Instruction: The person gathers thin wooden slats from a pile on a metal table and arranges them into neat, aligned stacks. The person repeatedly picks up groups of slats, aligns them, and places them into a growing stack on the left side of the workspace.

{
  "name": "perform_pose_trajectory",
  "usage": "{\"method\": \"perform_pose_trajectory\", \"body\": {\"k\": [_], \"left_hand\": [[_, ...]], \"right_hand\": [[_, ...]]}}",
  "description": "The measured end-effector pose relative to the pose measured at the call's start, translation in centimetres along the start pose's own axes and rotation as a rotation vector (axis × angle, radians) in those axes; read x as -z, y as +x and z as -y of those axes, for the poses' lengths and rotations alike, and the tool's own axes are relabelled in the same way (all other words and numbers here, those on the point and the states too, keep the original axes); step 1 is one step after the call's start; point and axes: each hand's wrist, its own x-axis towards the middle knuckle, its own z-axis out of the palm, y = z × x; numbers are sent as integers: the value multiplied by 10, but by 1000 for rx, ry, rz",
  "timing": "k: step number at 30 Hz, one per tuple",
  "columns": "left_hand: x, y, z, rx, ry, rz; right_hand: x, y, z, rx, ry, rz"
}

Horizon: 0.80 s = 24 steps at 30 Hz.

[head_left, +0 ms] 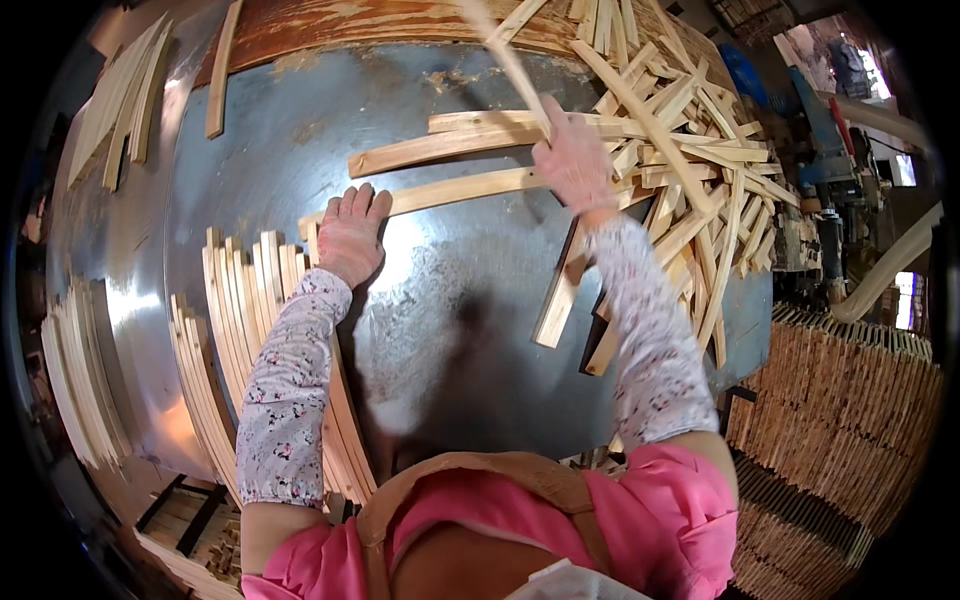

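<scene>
My right hand [578, 165] grips a wooden strip [515, 75] near its lower end. The strip tilts up and away, its far end smeared by motion. My left hand [352, 235] lies with fingers stretched out over a second wooden strip [460, 192], which runs across the metal tabletop [430, 330] toward the right. Just beyond it, two more strips [430, 148] lie side by side, their right ends reaching into a jumbled pile of strips [690, 150]. Beside and partly beneath my left forearm stand rows of aligned strips [232, 310].
Further stacked strips [85, 370] sit at the left, with another bundle [120, 100] at the far left. A worn wooden board [370, 28] borders the table's far side. Large stacks of wood pieces [840, 400] rise off the right edge, near machinery and a hose [895, 260].
</scene>
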Motion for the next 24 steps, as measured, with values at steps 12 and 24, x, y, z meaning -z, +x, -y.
{"method": "perform_pose_trajectory", "body": {"k": [12, 24], "left_hand": [[45, 39, 28, -214, 172, -95], [134, -11, 25, 4, -866, -712]], "right_hand": [[-49, 109, -19, 266, -241, 314], [221, 84, -51, 36, 1424, 32]]}}
